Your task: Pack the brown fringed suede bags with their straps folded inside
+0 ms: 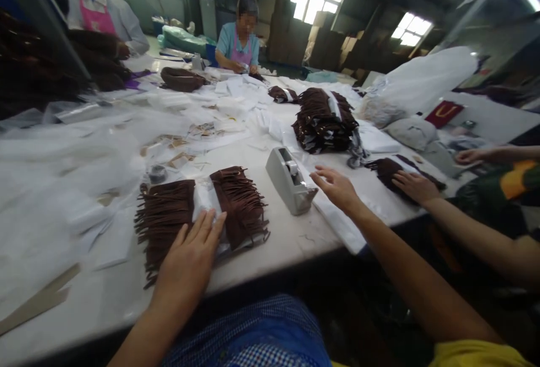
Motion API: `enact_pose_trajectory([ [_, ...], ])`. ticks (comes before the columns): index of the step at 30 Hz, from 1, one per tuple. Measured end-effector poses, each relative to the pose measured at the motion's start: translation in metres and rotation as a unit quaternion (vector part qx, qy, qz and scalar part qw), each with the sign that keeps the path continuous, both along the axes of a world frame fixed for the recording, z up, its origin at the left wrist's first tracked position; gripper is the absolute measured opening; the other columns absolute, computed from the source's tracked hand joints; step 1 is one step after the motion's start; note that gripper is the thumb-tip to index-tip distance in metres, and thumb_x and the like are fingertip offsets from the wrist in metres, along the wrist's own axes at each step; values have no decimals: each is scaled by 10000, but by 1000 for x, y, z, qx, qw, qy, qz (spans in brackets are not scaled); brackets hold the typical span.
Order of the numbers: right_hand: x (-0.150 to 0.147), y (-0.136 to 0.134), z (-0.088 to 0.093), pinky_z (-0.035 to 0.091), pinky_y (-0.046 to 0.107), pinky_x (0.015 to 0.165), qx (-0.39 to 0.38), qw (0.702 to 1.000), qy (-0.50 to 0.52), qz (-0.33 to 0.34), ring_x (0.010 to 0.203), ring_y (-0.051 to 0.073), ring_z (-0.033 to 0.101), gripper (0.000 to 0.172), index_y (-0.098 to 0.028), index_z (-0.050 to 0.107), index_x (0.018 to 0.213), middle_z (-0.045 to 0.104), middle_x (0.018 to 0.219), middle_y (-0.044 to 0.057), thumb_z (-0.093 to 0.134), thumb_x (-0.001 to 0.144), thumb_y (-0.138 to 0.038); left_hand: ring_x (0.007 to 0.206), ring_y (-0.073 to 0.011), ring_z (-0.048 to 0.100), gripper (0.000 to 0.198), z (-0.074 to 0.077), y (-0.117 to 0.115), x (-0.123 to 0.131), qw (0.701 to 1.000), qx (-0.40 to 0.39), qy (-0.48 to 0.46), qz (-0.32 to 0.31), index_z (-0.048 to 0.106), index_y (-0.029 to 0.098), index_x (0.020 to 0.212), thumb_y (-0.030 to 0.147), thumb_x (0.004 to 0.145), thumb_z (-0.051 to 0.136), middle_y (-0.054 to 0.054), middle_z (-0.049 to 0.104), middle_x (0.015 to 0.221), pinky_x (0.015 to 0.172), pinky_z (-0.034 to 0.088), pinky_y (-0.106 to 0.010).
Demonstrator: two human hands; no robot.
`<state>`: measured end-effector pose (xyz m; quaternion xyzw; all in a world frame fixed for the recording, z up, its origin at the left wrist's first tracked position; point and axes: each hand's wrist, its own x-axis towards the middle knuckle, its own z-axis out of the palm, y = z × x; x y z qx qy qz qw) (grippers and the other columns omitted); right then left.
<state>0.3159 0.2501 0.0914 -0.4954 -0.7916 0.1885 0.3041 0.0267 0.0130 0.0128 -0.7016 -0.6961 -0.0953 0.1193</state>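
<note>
Fringed brown trim lay on the near part of the white table, directly in front of the person, with a white wrapper across its middle and loose fringe spilling out to either side. The left hand rested flat on its near edge. Its fingers were stretched out and close together, pressing down rather than gripping, and nothing was closed in them. The right hand hovered just beside a grey tape dispenser. It was spread open with the palm down and empty, and the fingertips were near the dispenser, though whether they touched it could not be told.

As a judgement of progress, this piece looked partly wrapped. The wrapper was around it, but no tape could be made out on it. Farther along the table a stack of brown fringed pieces with white bands appeared finished, and a smaller one lay beyond it.

To the right, a co-worker's hand pressed on another dark fringed piece. Clear plastic sheets and paper scraps covered the left side, with a small roll among them. At the far end, a person in a blue top worked at the same table.
</note>
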Motion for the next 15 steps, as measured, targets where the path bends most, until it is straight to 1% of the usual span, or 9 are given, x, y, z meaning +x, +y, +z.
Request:
enact_pose_trajectory([
  [2,8,2,-13,363,446,1088,-111,993,49,-2,1217,279,572,394,-210,781,894,647,1285,104,588,853,-551,1377,-302,425,564,-2,0,-2,1000,0,7,-10,416,146,1471,102,919,308,-138,407,1518,1023,432,-512],
  [3,8,2,-19,349,431,1098,-153,985,80,2,1231,273,562,396,-213,786,876,634,1307,99,599,841,-561,1375,-303,428,561,-2,0,-3,1000,1,9,-13,419,146,1470,108,921,307,-139,409,1517,1020,434,-511],
  [5,2,1,-26,332,410,1106,-213,967,142,9,1252,270,543,365,-208,791,824,608,1347,98,667,784,-549,1373,-305,431,556,-3,0,-4,1000,4,12,-16,422,146,1468,122,923,313,-141,412,1516,1020,435,-514],
  [8,-9,-4,-24,369,430,1063,-277,934,225,0,1235,297,546,333,-180,784,766,581,1375,117,772,665,-498,1371,-303,433,554,-3,0,-4,1000,10,13,-18,422,150,1469,137,924,322,-142,414,1515,1024,432,-514],
  [9,-11,-7,-21,387,435,1043,-286,925,250,-2,1220,306,554,337,-169,780,754,576,1378,127,792,635,-485,1369,-303,435,552,-3,0,-4,1000,12,13,-18,424,151,1467,142,925,321,-141,420,1512,1022,434,-513],
  [11,-11,-17,-12,412,425,1014,-277,914,297,-4,1201,306,566,335,-156,773,744,575,1374,139,811,617,-463,1364,-303,443,543,-2,0,-3,1000,16,12,-17,433,151,1462,153,932,314,-140,435,1502,1015,441,-509],
  [13,-7,-29,-3,425,392,999,-241,910,337,-7,1206,283,562,300,-159,762,732,594,1352,135,807,647,-443,1358,-302,450,535,-2,0,-3,1000,20,11,-16,441,148,1457,164,939,308,-140,445,1496,1011,444,-505],
  [15,0,-44,1,451,362,968,-221,904,365,-19,1202,258,565,264,-174,752,748,617,1323,114,800,682,-426,1354,-300,455,532,-2,0,-3,999,23,12,-19,444,144,1454,168,940,312,-141,446,1495,1012,443,-501],
])
